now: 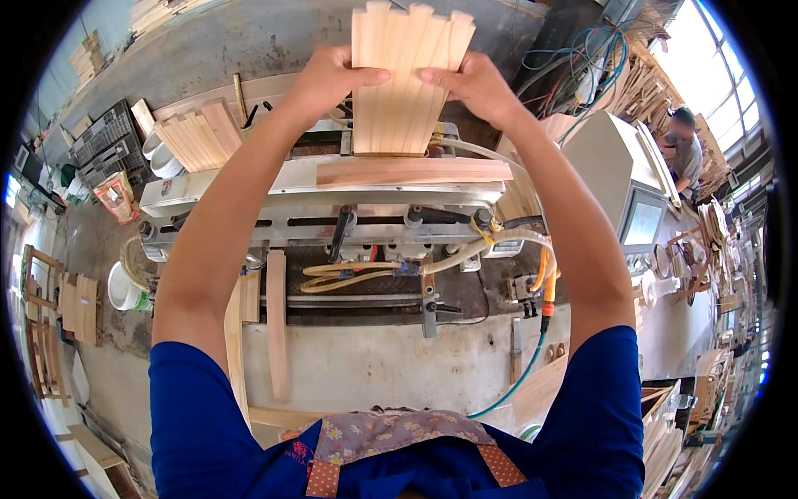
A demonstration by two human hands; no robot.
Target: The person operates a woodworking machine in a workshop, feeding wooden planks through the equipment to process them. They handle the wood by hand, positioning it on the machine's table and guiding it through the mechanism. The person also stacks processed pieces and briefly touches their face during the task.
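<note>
Between my hands is a bundle of pale wooden slats (399,100), standing on end side by side, their far ends uneven. My left hand (331,79) grips its left edge with the thumb across the face. On the opposite edge, my right hand (478,86) holds the bundle the same way. The lower end of the slats meets the back of a long metal machine (291,190). A separate reddish wooden strip (416,171) lies along the machine's top, just nearer than the bundle.
Another row of slats (195,140) stands at the machine's left end. Black clamp levers (341,233), looped hoses (353,279) and an orange connector (549,293) sit at its front. A white bucket (126,287) is at left, a control screen (643,218) at right, a person (686,150) beyond.
</note>
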